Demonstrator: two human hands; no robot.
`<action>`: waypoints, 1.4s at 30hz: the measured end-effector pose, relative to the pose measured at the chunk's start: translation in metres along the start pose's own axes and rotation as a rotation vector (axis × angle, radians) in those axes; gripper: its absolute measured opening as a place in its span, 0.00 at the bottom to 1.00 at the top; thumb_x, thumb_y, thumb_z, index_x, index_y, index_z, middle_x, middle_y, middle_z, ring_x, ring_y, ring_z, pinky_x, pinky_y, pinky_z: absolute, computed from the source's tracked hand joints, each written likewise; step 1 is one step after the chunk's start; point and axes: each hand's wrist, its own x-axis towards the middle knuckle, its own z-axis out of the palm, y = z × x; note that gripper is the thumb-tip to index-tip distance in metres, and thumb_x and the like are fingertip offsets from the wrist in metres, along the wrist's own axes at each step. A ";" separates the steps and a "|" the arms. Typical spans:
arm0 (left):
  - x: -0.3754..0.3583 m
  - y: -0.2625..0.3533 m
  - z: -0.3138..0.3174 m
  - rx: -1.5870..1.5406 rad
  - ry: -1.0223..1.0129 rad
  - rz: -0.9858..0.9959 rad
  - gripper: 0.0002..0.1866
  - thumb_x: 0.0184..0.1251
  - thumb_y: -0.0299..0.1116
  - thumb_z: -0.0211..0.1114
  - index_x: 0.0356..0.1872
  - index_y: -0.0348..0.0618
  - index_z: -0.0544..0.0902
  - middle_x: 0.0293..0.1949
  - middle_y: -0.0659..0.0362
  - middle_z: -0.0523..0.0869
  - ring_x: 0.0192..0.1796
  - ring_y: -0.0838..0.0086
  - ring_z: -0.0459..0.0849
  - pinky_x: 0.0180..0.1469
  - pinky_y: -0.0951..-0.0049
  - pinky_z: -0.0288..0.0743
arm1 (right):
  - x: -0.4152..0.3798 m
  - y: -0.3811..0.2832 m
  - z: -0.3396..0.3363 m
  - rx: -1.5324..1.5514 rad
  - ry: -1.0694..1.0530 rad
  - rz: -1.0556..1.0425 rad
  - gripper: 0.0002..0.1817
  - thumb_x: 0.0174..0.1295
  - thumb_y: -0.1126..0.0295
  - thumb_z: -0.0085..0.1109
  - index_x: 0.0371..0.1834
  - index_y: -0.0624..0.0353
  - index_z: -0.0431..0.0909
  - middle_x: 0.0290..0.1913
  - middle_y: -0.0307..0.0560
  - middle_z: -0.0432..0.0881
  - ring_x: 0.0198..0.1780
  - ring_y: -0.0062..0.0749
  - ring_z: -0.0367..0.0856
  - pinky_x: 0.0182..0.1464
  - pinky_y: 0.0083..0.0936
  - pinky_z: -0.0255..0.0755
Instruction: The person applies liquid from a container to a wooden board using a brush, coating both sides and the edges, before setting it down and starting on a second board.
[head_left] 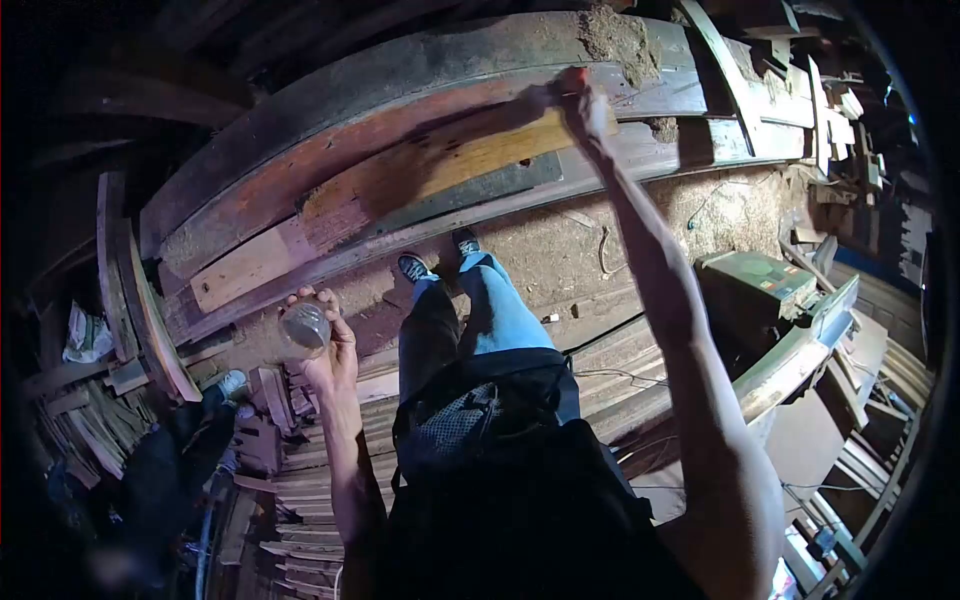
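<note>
In the head view, my left hand is wrapped round a clear round container, its open mouth facing up toward me. My right arm reaches far forward, and my right hand is closed on a small tool with a red part. A dark, blurred end of that tool points left; its exact kind I cannot tell. Under and beside this hand lies a long yellow-orange board with dark knots, partly in my arm's shadow. Its neighbour at the left is a paler plank.
Sawdust is heaped on the dark back plank and spread over the floor. A green machine stands at the right among stacked boards. Another person's legs show at the lower left, near slats. Loose strips cross the planks.
</note>
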 end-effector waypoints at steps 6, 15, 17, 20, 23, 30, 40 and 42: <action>0.002 -0.009 -0.010 -0.003 0.002 -0.024 0.13 0.68 0.33 0.66 0.51 0.44 0.83 0.54 0.59 0.80 0.58 0.63 0.76 0.53 0.65 0.87 | 0.044 -0.058 -0.093 -0.684 -0.119 0.038 0.11 0.72 0.60 0.50 0.38 0.53 0.79 0.34 0.54 0.84 0.34 0.50 0.84 0.34 0.42 0.74; 0.008 -0.031 0.002 0.038 0.014 -0.051 0.14 0.67 0.33 0.67 0.52 0.43 0.82 0.54 0.59 0.80 0.59 0.62 0.76 0.52 0.65 0.88 | -0.095 -0.196 0.099 0.107 -0.723 0.049 0.15 0.62 0.60 0.66 0.46 0.52 0.75 0.35 0.54 0.85 0.37 0.47 0.86 0.38 0.39 0.79; 0.009 -0.036 0.007 0.053 -0.003 -0.047 0.15 0.65 0.33 0.69 0.52 0.43 0.82 0.54 0.59 0.79 0.59 0.62 0.76 0.53 0.65 0.88 | -0.107 -0.214 0.109 0.275 -0.619 0.041 0.14 0.63 0.59 0.66 0.41 0.55 0.74 0.25 0.54 0.82 0.29 0.51 0.85 0.34 0.40 0.77; 0.011 -0.042 0.017 0.052 0.000 -0.060 0.16 0.64 0.31 0.69 0.52 0.42 0.82 0.54 0.59 0.79 0.58 0.65 0.74 0.52 0.67 0.87 | -0.112 -0.136 0.109 0.266 -0.438 0.012 0.14 0.64 0.61 0.66 0.42 0.59 0.75 0.35 0.58 0.84 0.30 0.49 0.85 0.33 0.39 0.75; 0.012 -0.048 0.018 0.065 0.009 -0.058 0.15 0.64 0.32 0.70 0.51 0.42 0.82 0.54 0.59 0.78 0.58 0.67 0.74 0.52 0.69 0.87 | -0.087 -0.035 0.008 -0.189 -0.343 -0.012 0.16 0.70 0.68 0.48 0.55 0.66 0.76 0.42 0.61 0.83 0.41 0.50 0.82 0.42 0.41 0.75; 0.011 -0.063 0.008 0.082 0.015 -0.031 0.16 0.64 0.35 0.70 0.51 0.43 0.82 0.53 0.59 0.79 0.57 0.66 0.75 0.50 0.69 0.87 | 0.005 -0.002 -0.191 -0.548 0.016 -0.086 0.07 0.68 0.69 0.55 0.46 0.54 0.77 0.41 0.52 0.83 0.38 0.47 0.83 0.40 0.38 0.76; -0.004 -0.068 0.017 0.074 0.039 0.023 0.15 0.63 0.32 0.69 0.50 0.44 0.83 0.53 0.58 0.80 0.56 0.65 0.76 0.49 0.68 0.88 | 0.013 -0.069 -0.008 -0.293 -0.720 -0.325 0.22 0.64 0.68 0.58 0.62 0.47 0.76 0.55 0.51 0.76 0.52 0.48 0.79 0.55 0.46 0.73; -0.009 -0.066 0.014 0.077 0.048 0.055 0.16 0.63 0.31 0.70 0.51 0.44 0.82 0.53 0.59 0.79 0.56 0.65 0.76 0.49 0.67 0.88 | 0.002 -0.073 0.027 -0.394 -0.861 -0.435 0.31 0.59 0.58 0.68 0.68 0.39 0.72 0.56 0.48 0.75 0.61 0.43 0.73 0.60 0.48 0.67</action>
